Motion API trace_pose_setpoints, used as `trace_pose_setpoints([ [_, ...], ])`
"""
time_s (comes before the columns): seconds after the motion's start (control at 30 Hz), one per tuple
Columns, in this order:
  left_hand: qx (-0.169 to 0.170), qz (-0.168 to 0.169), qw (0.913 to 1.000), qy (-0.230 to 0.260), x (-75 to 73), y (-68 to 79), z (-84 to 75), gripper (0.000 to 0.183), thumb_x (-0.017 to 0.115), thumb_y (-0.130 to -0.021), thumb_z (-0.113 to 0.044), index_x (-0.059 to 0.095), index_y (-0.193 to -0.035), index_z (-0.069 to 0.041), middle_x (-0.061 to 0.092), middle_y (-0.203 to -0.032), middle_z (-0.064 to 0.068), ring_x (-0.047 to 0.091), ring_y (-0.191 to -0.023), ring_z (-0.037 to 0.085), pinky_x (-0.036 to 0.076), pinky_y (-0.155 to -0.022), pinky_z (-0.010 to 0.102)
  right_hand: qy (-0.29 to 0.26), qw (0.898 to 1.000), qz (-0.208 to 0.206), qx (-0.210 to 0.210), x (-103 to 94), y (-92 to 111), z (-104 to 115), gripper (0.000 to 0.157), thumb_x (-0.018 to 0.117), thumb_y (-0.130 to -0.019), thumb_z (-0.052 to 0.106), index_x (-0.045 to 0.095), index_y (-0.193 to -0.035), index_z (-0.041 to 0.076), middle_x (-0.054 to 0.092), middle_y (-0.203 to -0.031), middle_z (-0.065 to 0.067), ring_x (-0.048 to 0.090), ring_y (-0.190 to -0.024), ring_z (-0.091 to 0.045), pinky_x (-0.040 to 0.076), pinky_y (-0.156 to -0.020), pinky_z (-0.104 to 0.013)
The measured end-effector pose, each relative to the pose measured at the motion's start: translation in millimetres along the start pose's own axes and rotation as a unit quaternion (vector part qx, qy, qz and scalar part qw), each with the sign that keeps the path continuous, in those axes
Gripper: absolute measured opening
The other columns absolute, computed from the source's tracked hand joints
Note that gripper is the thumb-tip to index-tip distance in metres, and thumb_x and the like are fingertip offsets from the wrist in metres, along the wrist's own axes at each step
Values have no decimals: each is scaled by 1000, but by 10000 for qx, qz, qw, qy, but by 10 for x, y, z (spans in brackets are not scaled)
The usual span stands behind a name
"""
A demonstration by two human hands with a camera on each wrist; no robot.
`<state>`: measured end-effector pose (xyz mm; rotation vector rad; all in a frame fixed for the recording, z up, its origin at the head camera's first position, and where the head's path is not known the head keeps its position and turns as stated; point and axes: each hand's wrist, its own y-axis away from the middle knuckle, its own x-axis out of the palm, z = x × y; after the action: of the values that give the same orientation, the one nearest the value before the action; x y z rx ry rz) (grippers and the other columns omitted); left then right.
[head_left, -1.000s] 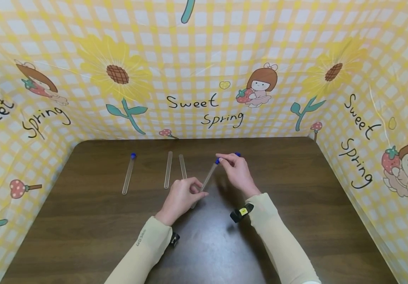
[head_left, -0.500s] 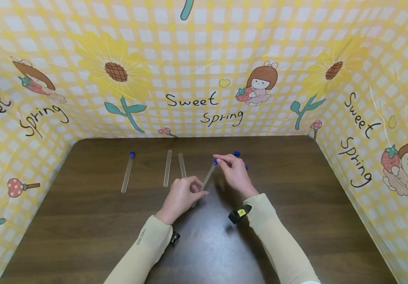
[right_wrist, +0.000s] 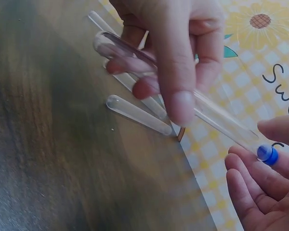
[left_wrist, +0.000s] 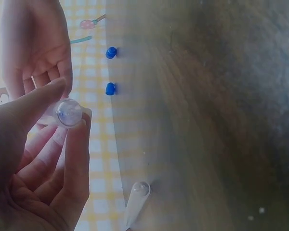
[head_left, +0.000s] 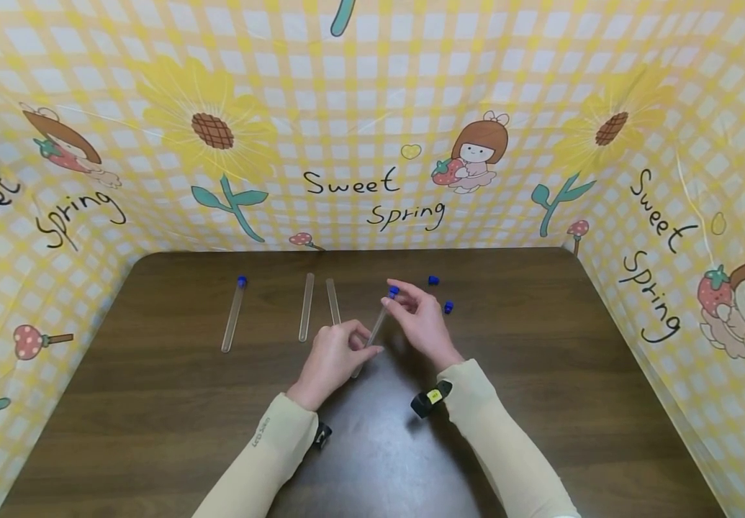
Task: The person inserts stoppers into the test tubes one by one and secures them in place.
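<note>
My left hand (head_left: 330,360) pinches a clear test tube (head_left: 378,327) between thumb and fingers, holding it tilted above the table. A blue cap (head_left: 394,291) sits on the tube's upper end. Around that cap, my right hand (head_left: 425,327) has its thumb and fingers spread apart; in the right wrist view the thumb stands off from the cap (right_wrist: 268,154), and some fingers lie close beneath it. Whether a fingertip touches the cap or tube, I cannot tell. The left wrist view looks at the tube's rounded bottom (left_wrist: 69,113).
Two uncapped test tubes, one (head_left: 306,308) left of another (head_left: 334,301), lie on the brown table (head_left: 152,403). Further left lies a blue-capped tube (head_left: 233,316). Two loose blue caps, one farther back (head_left: 433,280) and one nearer (head_left: 448,307), sit beyond my right hand. Checkered cloth surrounds the table.
My right hand's fingers have parted from their pinch on the blue cap, and the hand has shifted slightly left. Both loose caps now show fully. My left hand and its tube hardly moved.
</note>
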<state>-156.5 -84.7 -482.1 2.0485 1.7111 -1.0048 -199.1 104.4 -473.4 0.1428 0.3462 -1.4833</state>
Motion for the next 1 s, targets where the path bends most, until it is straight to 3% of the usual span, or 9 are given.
trace_pose_setpoints([
  [0.33, -67, -107, 9998, 135, 31, 6, -17, 21, 88, -83, -19, 72, -90, -7, 65, -68, -8, 59, -56, 2, 49, -52, 26, -237, 9997, 35, 13, 86, 25, 8, 47, 75, -95, 16, 60, -139, 17, 76, -99, 2, 69, -86, -18, 55, -84, -38],
  [1.0, 136, -379, 9991, -124, 48, -4, -55, 20, 87, -84, -20, 73, -89, -8, 66, -69, -6, 60, -60, 4, 51, -56, 26, -379, 9991, -210, -42, 146, 48, 17, 47, 74, -96, 17, 59, -141, 12, 76, -103, 1, 71, -93, -16, 56, -85, -35],
])
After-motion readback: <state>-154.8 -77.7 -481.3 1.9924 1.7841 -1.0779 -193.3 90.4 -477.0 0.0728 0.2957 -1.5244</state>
